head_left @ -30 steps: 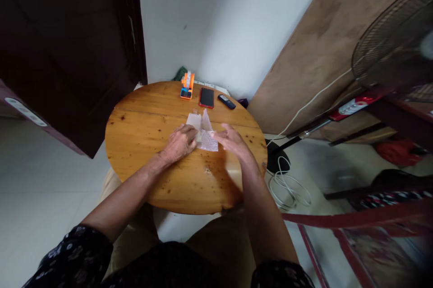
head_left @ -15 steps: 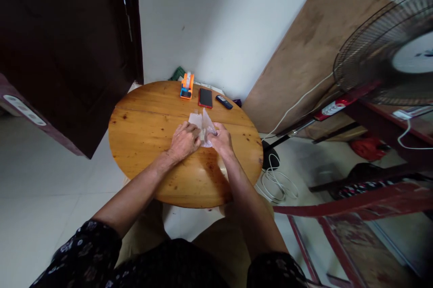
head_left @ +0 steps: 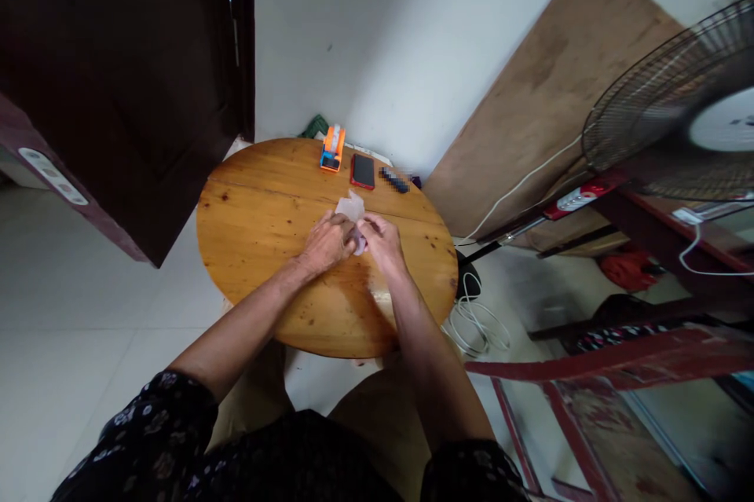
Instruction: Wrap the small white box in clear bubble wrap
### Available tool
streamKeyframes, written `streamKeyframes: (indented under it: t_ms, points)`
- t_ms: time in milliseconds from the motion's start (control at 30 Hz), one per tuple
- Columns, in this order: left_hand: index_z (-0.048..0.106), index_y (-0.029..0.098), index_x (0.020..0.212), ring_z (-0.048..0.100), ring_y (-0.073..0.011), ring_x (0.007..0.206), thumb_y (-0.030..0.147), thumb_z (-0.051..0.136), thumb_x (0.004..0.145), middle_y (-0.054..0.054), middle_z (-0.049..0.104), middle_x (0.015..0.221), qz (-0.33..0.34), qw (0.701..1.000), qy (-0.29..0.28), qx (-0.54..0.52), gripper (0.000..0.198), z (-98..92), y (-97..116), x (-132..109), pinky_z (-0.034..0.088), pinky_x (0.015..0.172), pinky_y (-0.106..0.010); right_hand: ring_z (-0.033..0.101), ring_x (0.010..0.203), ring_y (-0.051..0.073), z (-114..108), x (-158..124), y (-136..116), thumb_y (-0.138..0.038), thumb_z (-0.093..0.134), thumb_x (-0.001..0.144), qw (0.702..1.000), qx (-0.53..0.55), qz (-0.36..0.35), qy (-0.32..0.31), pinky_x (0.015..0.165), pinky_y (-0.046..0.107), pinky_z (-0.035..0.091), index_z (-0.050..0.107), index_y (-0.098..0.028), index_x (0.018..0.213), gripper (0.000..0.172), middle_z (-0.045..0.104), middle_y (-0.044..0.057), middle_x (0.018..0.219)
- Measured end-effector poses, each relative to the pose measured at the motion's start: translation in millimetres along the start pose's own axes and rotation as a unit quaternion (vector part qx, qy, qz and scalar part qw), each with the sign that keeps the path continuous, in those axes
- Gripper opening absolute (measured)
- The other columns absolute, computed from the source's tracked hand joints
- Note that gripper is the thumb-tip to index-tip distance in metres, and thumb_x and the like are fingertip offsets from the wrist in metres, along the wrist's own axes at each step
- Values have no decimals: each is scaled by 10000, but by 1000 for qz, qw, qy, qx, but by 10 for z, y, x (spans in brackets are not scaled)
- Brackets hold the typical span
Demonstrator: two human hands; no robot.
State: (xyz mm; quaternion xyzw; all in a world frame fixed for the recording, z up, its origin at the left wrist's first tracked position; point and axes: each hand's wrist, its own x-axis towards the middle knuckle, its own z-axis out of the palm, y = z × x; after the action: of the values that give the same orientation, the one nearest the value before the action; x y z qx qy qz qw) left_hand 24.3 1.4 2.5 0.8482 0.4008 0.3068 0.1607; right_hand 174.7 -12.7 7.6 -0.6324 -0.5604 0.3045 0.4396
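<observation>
A crumpled piece of translucent whitish plastic wrap lies between my hands near the middle of the round wooden table. My left hand is closed on its left side, fingers curled and knuckles up. From the right, my right hand pinches the wrap, its thumb and fingertips close to the left fingers. A small part of the wrap shows below the fingertips. Whether anything is inside the wrap is hidden by the fingers.
Toward the table's back edge stand an orange and blue tape dispenser, a red-edged phone and a dark blurred-out object. A standing fan, a coiled white cable and a red wooden chair are at the right.
My right hand has drawn in toward the left one. The wrap's raised right flap has come down, and the wrap looks smaller and more gathered. The view has shifted slightly.
</observation>
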Motion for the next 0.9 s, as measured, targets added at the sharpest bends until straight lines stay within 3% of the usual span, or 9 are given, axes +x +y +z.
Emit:
streamKeyframes:
  t_ms: [200, 367, 433, 533, 600, 700, 833, 900]
  points:
    - [552, 147, 1392, 597, -285, 1190, 187, 632, 785, -139, 681, 1252, -49, 995, 19, -82, 613, 12, -22, 8, 455, 1064, -442, 638, 699, 147, -115, -122, -18, -346, 637, 741, 994, 100, 32, -43, 548, 253, 482, 648, -159, 1213, 508, 748, 110, 1090]
    - [552, 155, 1387, 591, -284, 1209, 186, 668, 762, -139, 669, 1268, -54, 991, 21, -120, 636, 55, -85, 23, 441, 1096, -456, 691, 913, 194, -126, -86, 16, -237, 693, 703, 993, 74, -6, -96, 773, 332, 568, 614, -200, 1299, 602, 739, 96, 1164]
    - [580, 158, 1350, 610, -272, 1168, 167, 683, 742, -142, 664, 1262, -66, 987, 32, -146, 617, 66, -99, 30, 472, 1065, -433, 690, 900, 183, -101, -58, 22, -226, 683, 726, 993, 41, -23, -104, 789, 331, 566, 600, -203, 1320, 600, 737, 85, 1143]
    - [614, 154, 1287, 652, -214, 999, 151, 678, 739, -129, 663, 1218, -133, 968, 52, -204, 552, 62, -101, 39, 551, 894, -344, 676, 788, 152, -59, -46, -21, -208, 658, 764, 991, -64, -54, -107, 748, 308, 551, 555, -200, 1378, 622, 732, 72, 1127]
    - [638, 142, 1221, 650, -180, 894, 188, 673, 767, -112, 675, 1138, -177, 957, 57, -224, 458, 54, -97, 40, 554, 806, -308, 673, 780, 155, -43, -65, -90, -198, 650, 779, 977, -170, -82, -103, 758, 305, 539, 529, -227, 1413, 646, 738, 52, 1124]
    - [667, 145, 1105, 634, -172, 855, 278, 689, 796, -87, 675, 1032, -198, 958, 62, -200, 337, 65, -94, 42, 538, 807, -315, 678, 828, 174, -49, -106, -188, -181, 634, 783, 949, -276, -112, -103, 796, 306, 527, 503, -269, 1443, 679, 743, 27, 1132]
    - [665, 172, 1055, 616, -167, 854, 254, 691, 796, -66, 657, 1015, -190, 967, 63, -155, 273, 136, -104, 58, 526, 824, -319, 650, 760, 138, -117, -85, -131, -150, 597, 766, 968, -171, -119, -137, 751, 292, 537, 459, -244, 1468, 721, 717, 54, 1206]
    - [659, 170, 1071, 614, -173, 866, 223, 691, 786, -71, 650, 1029, -189, 970, 60, -143, 291, 169, -110, 66, 524, 843, -329, 624, 698, 118, -171, -38, -32, -170, 577, 782, 987, -74, -94, -104, 685, 273, 539, 496, -214, 1420, 646, 729, 60, 1141]
